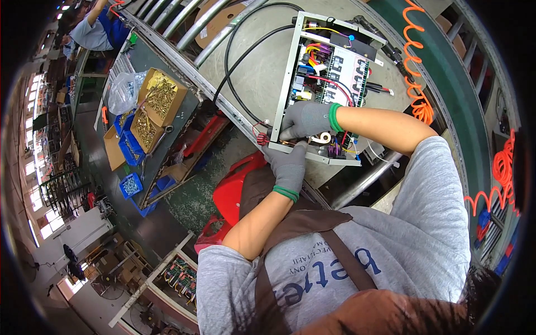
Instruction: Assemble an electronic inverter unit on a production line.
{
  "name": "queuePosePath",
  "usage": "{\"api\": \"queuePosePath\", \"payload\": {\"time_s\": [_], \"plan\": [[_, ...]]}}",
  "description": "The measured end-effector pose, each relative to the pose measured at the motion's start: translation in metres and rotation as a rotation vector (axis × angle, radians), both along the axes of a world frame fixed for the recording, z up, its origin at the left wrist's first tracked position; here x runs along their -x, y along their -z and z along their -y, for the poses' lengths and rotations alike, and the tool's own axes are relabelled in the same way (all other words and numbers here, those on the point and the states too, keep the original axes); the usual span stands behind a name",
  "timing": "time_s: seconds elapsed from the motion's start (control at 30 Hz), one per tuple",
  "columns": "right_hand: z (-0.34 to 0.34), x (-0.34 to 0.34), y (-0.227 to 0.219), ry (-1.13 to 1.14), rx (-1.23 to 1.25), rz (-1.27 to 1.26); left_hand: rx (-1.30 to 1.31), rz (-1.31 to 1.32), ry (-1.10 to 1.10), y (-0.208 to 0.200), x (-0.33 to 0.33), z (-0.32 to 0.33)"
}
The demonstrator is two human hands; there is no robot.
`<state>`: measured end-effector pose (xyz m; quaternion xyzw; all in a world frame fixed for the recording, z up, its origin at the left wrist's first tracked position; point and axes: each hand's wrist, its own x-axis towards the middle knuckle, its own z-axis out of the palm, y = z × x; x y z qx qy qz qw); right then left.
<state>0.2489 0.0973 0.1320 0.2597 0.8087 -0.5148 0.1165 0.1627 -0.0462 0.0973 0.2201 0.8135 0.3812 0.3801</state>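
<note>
An open metal case [287, 72] full of wiring and circuit boards lies tilted across the round grey work surface. My left hand [287, 167], in a grey glove with a green cuff, grips the case's near left corner, its thumb over the edge. Beside its fingertips a red and black cable [262, 138] sits at the case wall. My right hand [310, 119], gloved alike, reaches inside the case with curled fingers; what they hold is hidden. A white ring-shaped part [322, 138] lies just below that hand. Coloured wires [318, 53] bunch at the far end.
A black cable [228, 61] loops over the round grey work surface [262, 56]. To the left, cardboard boxes of brass-coloured screws [162, 97] and blue bins [131, 146] stand on a bench. Orange coiled hoses [416, 67] hang at right. Another person [95, 33] is at far left.
</note>
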Motion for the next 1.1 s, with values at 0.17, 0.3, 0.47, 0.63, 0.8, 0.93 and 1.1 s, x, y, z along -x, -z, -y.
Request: {"api": "queuePosePath", "payload": {"time_s": [0.17, 0.3, 0.47, 0.63, 0.8, 0.93, 1.1], "plan": [[0.001, 0.002, -0.015, 0.025, 0.026, 0.043, 0.063, -0.051, -0.012, -0.002, -0.001, 0.001], [0.0, -0.003, 0.002, -0.039, 0.054, -0.074, -0.007, 0.022, -0.021, 0.005, 0.0, 0.005], [-0.003, -0.007, 0.008, -0.154, -0.02, -0.158, -0.018, 0.089, -0.03, 0.005, 0.0, 0.006], [-0.002, -0.005, 0.013, -0.201, -0.131, -0.149, -0.051, 0.079, -0.023, 0.011, 0.001, 0.008], [0.001, 0.004, 0.002, -0.265, -0.225, 0.019, -0.068, 0.088, -0.037, 0.013, 0.003, 0.009], [-0.001, 0.01, -0.004, -0.231, -0.139, 0.124, 0.016, -0.01, -0.007, 0.0, -0.001, 0.003], [-0.005, 0.012, -0.008, -0.228, 0.013, 0.214, 0.035, 0.0, -0.019, 0.0, -0.005, 0.004]]}}
